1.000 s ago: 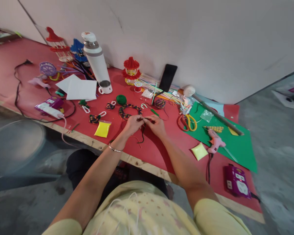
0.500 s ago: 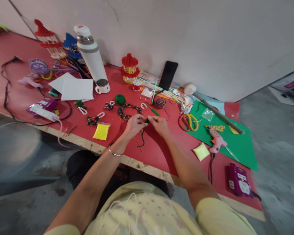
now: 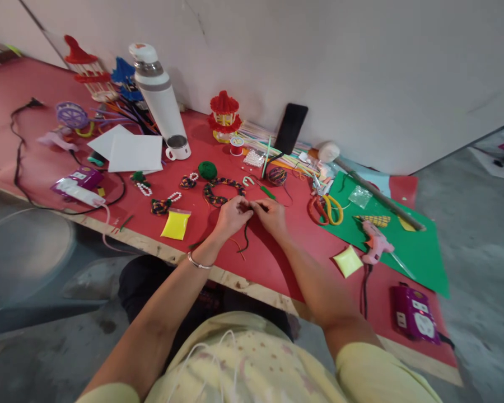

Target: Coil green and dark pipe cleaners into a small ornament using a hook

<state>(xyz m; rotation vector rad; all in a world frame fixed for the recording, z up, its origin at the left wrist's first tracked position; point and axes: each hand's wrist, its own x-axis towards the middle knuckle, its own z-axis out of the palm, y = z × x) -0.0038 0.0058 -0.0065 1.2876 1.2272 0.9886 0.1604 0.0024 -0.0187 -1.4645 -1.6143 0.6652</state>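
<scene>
Over the middle of the red table, my left hand and my right hand meet with pinched fingertips. Between them is a dark green piece, mostly covered by the fingers, and a dark green yarn tail hangs below it. A braided multicolour ring lies just beyond my left hand. Beyond my right hand are a short green strip and a ball of multicolour yarn. Red and yellow handled scissors lie to the right.
A white flask, a mug and a small red lantern stand at the back. A phone leans on the wall. At the right, a pink glue gun rests partly on green paper. Yellow packet at left.
My fingertips have drawn closer together, and the dark green piece between them is now more covered. The whole view has shifted slightly.
</scene>
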